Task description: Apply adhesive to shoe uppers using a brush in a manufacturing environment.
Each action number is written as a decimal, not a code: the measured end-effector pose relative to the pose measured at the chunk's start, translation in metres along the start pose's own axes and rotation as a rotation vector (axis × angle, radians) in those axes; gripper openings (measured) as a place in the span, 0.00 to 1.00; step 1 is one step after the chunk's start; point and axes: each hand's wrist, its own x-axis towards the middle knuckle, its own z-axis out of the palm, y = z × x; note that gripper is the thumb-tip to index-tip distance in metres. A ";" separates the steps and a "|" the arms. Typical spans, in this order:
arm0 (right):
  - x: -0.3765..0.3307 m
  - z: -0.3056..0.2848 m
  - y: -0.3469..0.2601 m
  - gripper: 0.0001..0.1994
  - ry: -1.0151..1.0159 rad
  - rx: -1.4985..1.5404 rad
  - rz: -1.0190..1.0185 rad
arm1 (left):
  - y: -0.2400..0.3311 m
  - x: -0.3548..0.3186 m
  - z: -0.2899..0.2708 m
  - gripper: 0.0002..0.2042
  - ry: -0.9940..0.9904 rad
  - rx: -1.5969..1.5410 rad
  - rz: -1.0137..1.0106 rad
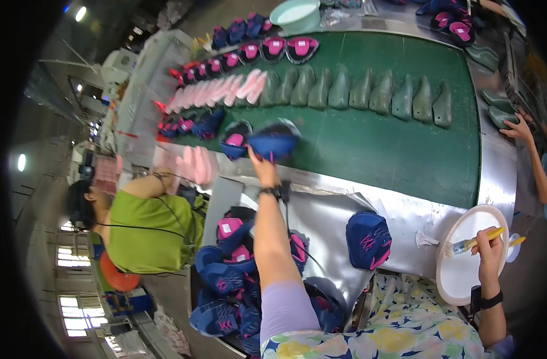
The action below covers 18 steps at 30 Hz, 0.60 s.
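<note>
My left hand [264, 170] stretches over the near edge of the green belt, its fingers closed on the edge of a navy blue shoe upper [274, 143]. Another upper with a pink inside [234, 140] lies against its left side. My right hand [490, 254] grips a paintbrush [462, 246] with a yellow handle. The brush is over a white oval tub [445, 280], and its bristles point left. On the metal table between my arms rests one navy upper [368, 240] with pink lacing details. Beside my left forearm sits a heap of similar uppers [222, 278].
Dark green shoe lasts [339, 88] stand in a row along the belt [399, 161], with pink-covered lasts [217, 91] further left. Uppers with pink insides [273, 49] line the far side. A person in green [148, 230] sits at left; another person's hand [517, 128] touches lasts at right.
</note>
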 end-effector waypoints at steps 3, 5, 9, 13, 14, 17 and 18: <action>0.007 0.000 0.003 0.07 -0.030 -0.035 0.076 | -0.015 0.050 -0.033 0.41 0.327 1.022 0.165; 0.014 0.002 0.007 0.07 -0.041 -0.126 -0.020 | -0.001 0.051 -0.047 0.34 0.446 1.116 0.402; 0.009 -0.022 0.008 0.07 0.033 -0.137 0.044 | 0.039 -0.095 0.042 0.08 -0.512 0.644 0.066; -0.001 -0.060 0.036 0.08 0.163 -0.135 0.007 | 0.033 -0.275 0.075 0.32 -1.116 0.784 0.045; -0.005 -0.068 0.046 0.08 0.148 -0.160 0.002 | 0.028 -0.310 0.085 0.35 -1.105 0.906 0.099; -0.017 -0.069 0.071 0.07 0.117 -0.182 -0.099 | -0.004 -0.348 0.095 0.32 -0.976 1.195 0.358; -0.021 -0.063 0.076 0.07 0.102 -0.204 -0.133 | -0.014 -0.345 0.095 0.29 -0.940 1.180 0.455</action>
